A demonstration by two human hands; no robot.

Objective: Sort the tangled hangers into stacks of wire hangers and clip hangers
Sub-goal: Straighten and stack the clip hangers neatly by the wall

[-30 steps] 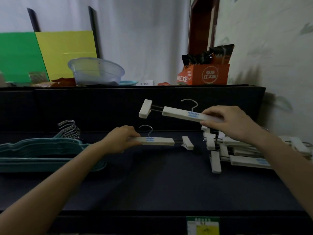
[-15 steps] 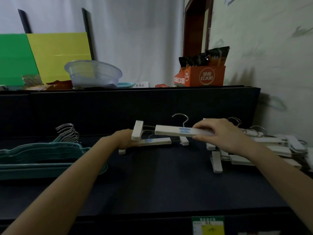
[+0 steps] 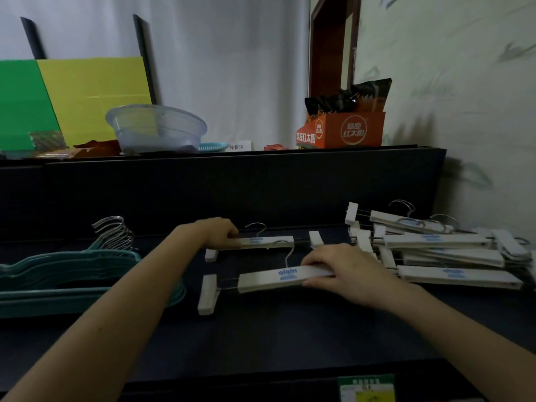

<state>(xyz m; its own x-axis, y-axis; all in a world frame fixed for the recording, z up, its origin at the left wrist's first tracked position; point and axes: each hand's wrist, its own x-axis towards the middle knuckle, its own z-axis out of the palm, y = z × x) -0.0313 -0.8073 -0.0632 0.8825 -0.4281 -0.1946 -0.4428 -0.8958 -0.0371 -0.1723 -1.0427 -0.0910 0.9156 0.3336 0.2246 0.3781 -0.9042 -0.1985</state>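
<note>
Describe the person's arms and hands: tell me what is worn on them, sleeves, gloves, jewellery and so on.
Nothing worn is visible. The left forearm and right forearm are bare all the way to the frame edge, with no sleeve or cuff showing. The left hand and right hand are ungloved, and no watch, bracelet or ring can be seen in this dim view.

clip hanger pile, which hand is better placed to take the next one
Right, probably: the right hand lies just beside the clip hanger pile; the left hand grips a clip hanger farther off.
</note>
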